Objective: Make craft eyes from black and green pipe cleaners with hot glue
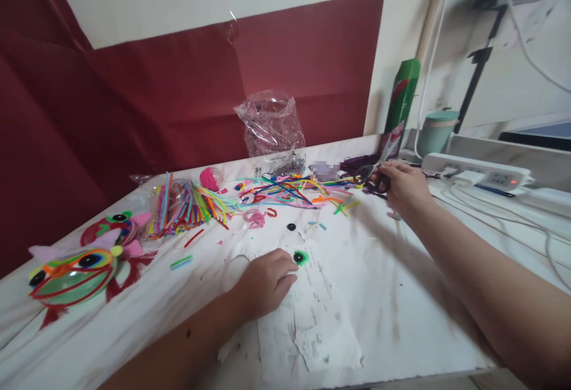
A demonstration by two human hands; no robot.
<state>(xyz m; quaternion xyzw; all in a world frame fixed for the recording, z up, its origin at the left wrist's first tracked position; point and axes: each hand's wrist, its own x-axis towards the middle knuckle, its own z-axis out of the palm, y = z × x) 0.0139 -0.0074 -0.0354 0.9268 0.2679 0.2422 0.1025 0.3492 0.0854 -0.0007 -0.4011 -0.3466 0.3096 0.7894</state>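
Observation:
Over the papers at the middle front, my left hand is closed, its fingertips at a black googly eye with a fuzzy green rim. The eye appears pinched at the edge of the fingers; the exact grip is partly hidden. My right hand reaches to the back right and grips scissors by their dark handles, blades tilted upward. A second black eye lies on the table beyond my left hand. Near the scissors lie loose colored pipe cleaners and dark purple strands.
At left sit a decorated mask-like craft and a similar red one. Behind them lies a pipe cleaner bundle. A clear plastic bag stands at the back. On the right are a green can, a lidded cup and a power strip with cables.

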